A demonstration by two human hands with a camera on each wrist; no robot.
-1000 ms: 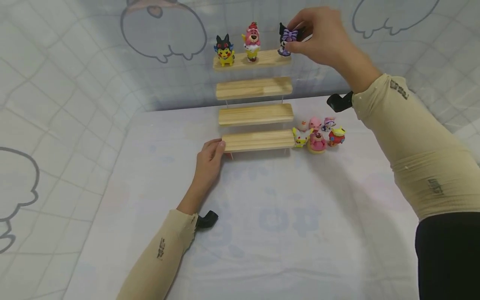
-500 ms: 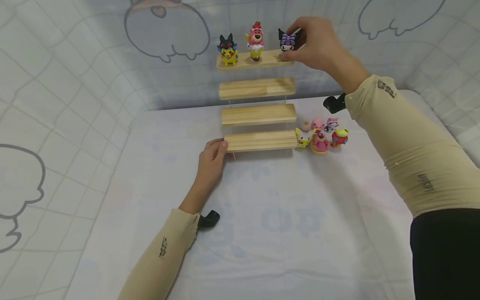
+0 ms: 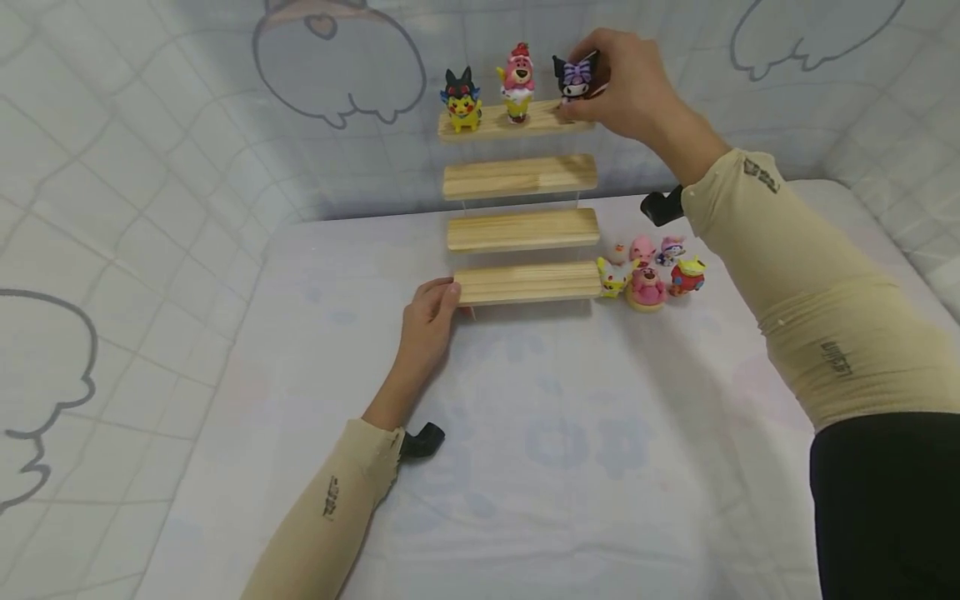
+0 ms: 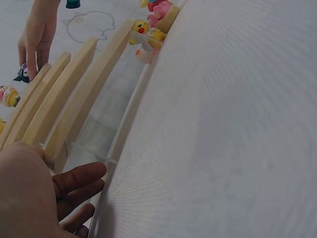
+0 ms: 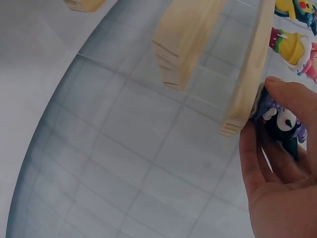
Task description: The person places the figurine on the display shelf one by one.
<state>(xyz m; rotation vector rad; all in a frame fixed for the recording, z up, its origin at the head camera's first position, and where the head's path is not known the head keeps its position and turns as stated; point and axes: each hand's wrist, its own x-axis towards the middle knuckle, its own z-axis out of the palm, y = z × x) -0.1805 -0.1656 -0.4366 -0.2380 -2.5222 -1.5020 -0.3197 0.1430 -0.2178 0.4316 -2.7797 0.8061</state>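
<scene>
At the right end of the top wooden step, my right hand (image 3: 630,87) grips a figurine (image 3: 576,79) with black ears and a purple bow. The right wrist view shows its base against the step, the thumb (image 5: 290,94) on one side and fingers around the other. My left hand (image 3: 427,329) holds the left end of the lowest step of the tiered display stand (image 3: 528,284), thumb at the board's end and fingers (image 4: 81,178) reaching below it beside the clear support. Two other figurines share the top step: a yellow one with a dark hood (image 3: 462,104) and a pink bear (image 3: 517,83).
Several figurines cluster on the white cloth right of the stand, among them a pink bear (image 3: 647,288), a red and yellow one (image 3: 687,276) and a white and yellow one (image 3: 613,277). A patterned curtain (image 3: 360,158) hangs close behind the stand.
My right hand has lowered the black-eared figurine onto the top step and shifted slightly left. The left hand stays at the lowest step. The whole head view has drifted a little.
</scene>
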